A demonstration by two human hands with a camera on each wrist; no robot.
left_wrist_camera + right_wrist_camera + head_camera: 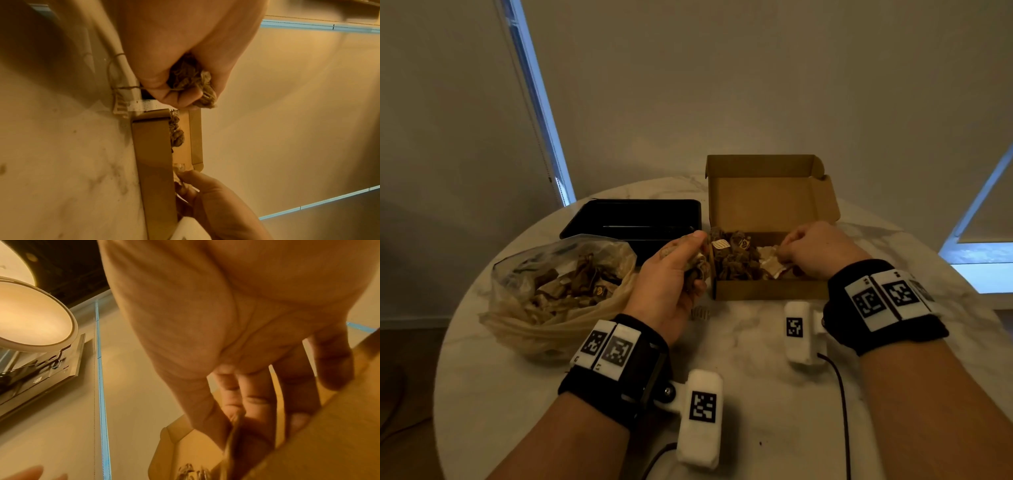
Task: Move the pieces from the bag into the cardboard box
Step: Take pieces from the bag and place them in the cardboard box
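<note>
A clear plastic bag (pixel 558 291) of brown and pale pieces lies open at the left of the table. The open cardboard box (pixel 767 289) at the centre right holds several brown pieces (pixel 736 257). My left hand (pixel 697 263) grips a clump of brown pieces (pixel 191 84) just above the box's left end (pixel 152 162); a string with a small tag (pixel 120 105) hangs from it. My right hand (pixel 786 251) is inside the box at its right side. Thumb and forefinger pinch a thin pale piece (pixel 234 434) there.
A black tray (pixel 633 219) stands behind the bag, touching the box's left side. The box lid (pixel 767 192) stands upright at the back. The round marble table (pixel 756 394) has bare surface in front. Cables trail from both wrist cameras.
</note>
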